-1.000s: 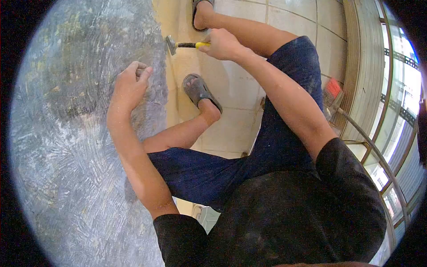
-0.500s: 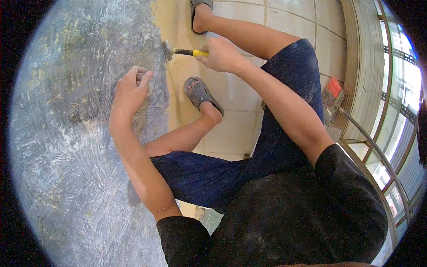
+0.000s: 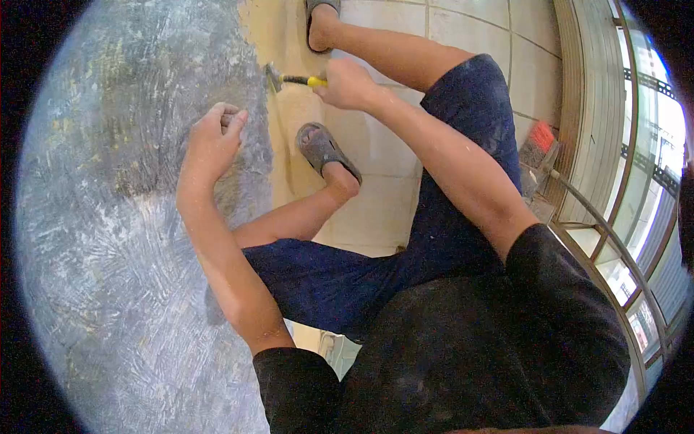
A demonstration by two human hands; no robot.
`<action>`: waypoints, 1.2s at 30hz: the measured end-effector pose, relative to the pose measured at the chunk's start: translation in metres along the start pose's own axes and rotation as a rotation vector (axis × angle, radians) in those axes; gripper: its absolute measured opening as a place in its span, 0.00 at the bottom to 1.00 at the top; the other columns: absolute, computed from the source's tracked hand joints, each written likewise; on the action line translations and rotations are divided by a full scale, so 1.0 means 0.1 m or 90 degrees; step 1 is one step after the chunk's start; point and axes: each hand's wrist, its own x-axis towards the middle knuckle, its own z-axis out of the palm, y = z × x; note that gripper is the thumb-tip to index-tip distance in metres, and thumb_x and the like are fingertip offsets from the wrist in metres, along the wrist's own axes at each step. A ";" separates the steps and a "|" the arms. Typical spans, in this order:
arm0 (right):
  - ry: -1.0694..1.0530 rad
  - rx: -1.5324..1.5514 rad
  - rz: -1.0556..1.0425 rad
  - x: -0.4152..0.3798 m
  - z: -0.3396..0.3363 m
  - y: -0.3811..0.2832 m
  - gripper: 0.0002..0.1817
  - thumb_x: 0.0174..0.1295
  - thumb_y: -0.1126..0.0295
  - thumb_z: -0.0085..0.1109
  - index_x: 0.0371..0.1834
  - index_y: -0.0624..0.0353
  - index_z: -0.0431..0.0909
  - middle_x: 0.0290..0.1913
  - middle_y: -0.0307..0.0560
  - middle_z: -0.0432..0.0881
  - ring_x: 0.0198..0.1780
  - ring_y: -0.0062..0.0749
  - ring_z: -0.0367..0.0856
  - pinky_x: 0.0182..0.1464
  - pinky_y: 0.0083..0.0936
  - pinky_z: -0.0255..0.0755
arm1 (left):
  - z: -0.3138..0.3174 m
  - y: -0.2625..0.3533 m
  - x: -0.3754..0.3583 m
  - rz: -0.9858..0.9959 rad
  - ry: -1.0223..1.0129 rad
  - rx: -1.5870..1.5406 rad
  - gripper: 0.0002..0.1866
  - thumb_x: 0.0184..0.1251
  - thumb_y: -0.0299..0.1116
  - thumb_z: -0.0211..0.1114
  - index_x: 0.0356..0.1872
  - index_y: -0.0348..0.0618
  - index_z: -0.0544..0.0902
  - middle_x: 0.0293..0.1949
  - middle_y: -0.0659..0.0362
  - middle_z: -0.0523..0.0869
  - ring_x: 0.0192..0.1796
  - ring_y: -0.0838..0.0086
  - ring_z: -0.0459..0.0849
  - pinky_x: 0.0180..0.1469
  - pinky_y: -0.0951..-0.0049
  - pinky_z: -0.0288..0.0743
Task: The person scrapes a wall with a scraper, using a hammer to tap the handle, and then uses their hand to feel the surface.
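Observation:
My right hand (image 3: 348, 83) is wrapped around the yellow-and-black handle of a scraper (image 3: 295, 79). Its metal blade lies crosswise at the handle's end, right at the border between the rough grey wall (image 3: 144, 246) and the tan strip (image 3: 289, 108). In front of the grey surface hangs my left hand (image 3: 217, 137), loosely curled, with a gap between thumb and fingers and nothing visible in it. Pale dust coats its fingers. The wall is covered in short scratch marks, with yellowish patches toward the top.
Both feet wear grey sandals (image 3: 322, 150) on the tiled floor (image 3: 470, 29). A red-bristled brush (image 3: 540, 137) rests by the ribbed frame at right, near a long rod (image 3: 607, 231). Beyond are glass panes (image 3: 650, 130). My bent knees, in dark shorts, lie between the arms.
My right hand has shifted slightly left and up with the scraper, whose blade stays by the grey edge. The left hand has barely moved.

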 end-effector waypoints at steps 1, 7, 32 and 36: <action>0.006 0.009 -0.026 -0.03 -0.07 -0.02 0.15 0.56 0.59 0.63 0.35 0.61 0.88 0.35 0.63 0.86 0.39 0.55 0.87 0.44 0.47 0.80 | 0.01 -0.01 0.02 -0.017 -0.001 -0.018 0.20 0.72 0.43 0.61 0.50 0.35 0.82 0.35 0.49 0.87 0.37 0.64 0.86 0.44 0.63 0.78; 0.028 -0.020 0.003 0.14 0.02 0.01 0.15 0.56 0.59 0.63 0.35 0.60 0.88 0.34 0.62 0.86 0.40 0.56 0.86 0.44 0.47 0.80 | 0.01 -0.07 0.02 -0.001 0.009 0.001 0.19 0.72 0.43 0.61 0.49 0.35 0.82 0.35 0.48 0.87 0.37 0.63 0.86 0.45 0.63 0.77; 0.047 0.013 -0.030 -0.04 0.04 -0.02 0.13 0.55 0.61 0.64 0.35 0.59 0.89 0.32 0.62 0.86 0.38 0.55 0.87 0.43 0.46 0.80 | 0.02 -0.11 0.02 0.002 -0.006 0.001 0.19 0.73 0.46 0.62 0.50 0.40 0.81 0.37 0.53 0.88 0.36 0.69 0.88 0.45 0.67 0.78; 0.043 0.007 -0.020 -0.02 0.00 -0.01 0.14 0.55 0.61 0.64 0.34 0.61 0.88 0.33 0.62 0.86 0.38 0.56 0.87 0.43 0.47 0.80 | -0.02 -0.04 -0.02 -0.032 -0.014 -0.011 0.19 0.73 0.46 0.61 0.50 0.39 0.81 0.38 0.52 0.87 0.36 0.68 0.88 0.45 0.67 0.78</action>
